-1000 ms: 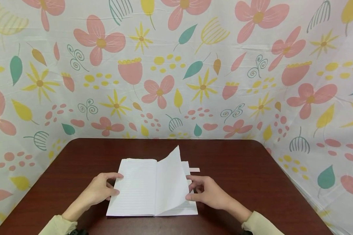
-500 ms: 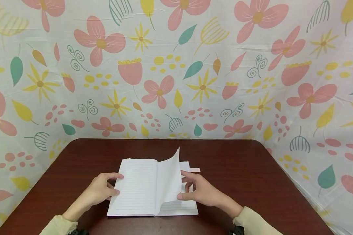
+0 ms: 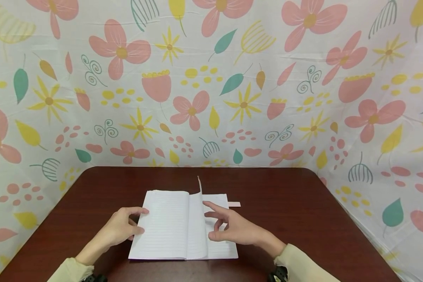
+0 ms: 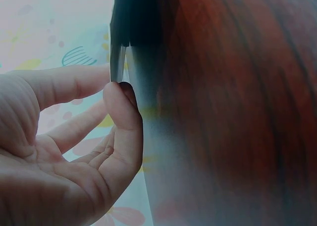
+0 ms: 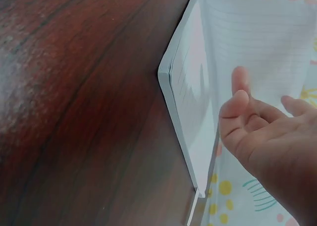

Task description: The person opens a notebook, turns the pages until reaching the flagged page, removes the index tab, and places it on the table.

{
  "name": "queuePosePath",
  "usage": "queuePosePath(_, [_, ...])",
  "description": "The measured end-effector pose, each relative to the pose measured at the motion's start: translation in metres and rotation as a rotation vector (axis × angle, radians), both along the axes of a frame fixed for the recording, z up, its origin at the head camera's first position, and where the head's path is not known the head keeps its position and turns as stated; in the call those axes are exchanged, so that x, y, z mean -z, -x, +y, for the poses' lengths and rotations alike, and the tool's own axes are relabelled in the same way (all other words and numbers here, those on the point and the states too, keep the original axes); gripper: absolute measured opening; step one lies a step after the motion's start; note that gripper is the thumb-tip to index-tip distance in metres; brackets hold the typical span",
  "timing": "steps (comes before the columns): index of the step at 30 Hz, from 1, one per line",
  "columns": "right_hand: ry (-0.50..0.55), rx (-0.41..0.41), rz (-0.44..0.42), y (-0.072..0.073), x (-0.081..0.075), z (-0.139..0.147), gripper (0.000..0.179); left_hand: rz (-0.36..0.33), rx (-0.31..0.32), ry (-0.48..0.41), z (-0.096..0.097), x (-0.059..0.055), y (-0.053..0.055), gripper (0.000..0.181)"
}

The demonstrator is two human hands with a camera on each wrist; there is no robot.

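An open notebook [image 3: 165,227] with lined white pages lies on the table. My left hand [image 3: 120,227] grips its left edge; in the left wrist view the left hand's fingers [image 4: 131,122] meet at the edge of the pages. One page [image 3: 197,227] stands nearly upright by the spine, its top corner pointing up. Just right of that page is my right hand [image 3: 236,227], fingers spread and lightly bent, fingertips close to the page. From the right wrist view, the right hand [image 5: 267,132] shows in front of the raised lined page [image 5: 262,47], pinching nothing.
A pale strip [image 3: 234,204] sticks out past the notebook's right edge near the top. Dark reddish wood makes up the tabletop [image 3: 285,203]. Behind and beside it hangs a flower-printed cloth [image 3: 211,117].
The raised page has swung leftward toward the spine and now stands almost edge-on. My right hand has moved left with it, its fingers spreading. The left hand has stayed put.
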State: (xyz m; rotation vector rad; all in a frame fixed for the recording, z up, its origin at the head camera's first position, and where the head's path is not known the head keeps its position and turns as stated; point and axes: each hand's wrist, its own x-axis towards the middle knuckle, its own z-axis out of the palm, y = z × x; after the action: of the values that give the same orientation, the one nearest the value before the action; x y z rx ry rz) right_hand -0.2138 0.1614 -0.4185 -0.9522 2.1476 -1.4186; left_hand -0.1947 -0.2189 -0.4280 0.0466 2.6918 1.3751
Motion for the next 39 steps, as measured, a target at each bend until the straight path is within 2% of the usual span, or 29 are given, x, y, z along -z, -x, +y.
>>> queuePosePath(3, [-0.009, 0.002, 0.010, 0.001, 0.001, -0.003, 0.065, -0.004, 0.001, 0.001, 0.000, 0.000, 0.000, 0.050])
queuePosePath(7, [-0.027, 0.075, 0.046, 0.003, 0.003, -0.007, 0.054, 0.001, 0.006, 0.003, 0.000, 0.000, 0.000, 0.051])
queuePosePath(13, [-0.061, 0.147, 0.084, 0.007, 0.007, -0.011, 0.067, -0.011, 0.018, 0.005, -0.001, 0.000, 0.000, 0.051])
queuePosePath(26, [-0.060, 0.126, 0.031, 0.012, 0.009, -0.028, 0.077, -0.015, 0.020, 0.004, -0.002, 0.003, 0.000, 0.052])
queuePosePath(39, [-0.098, 0.129, 0.054, 0.015, 0.011, -0.044, 0.077, 0.000, 0.032, -0.001, -0.002, 0.002, 0.000, 0.052])
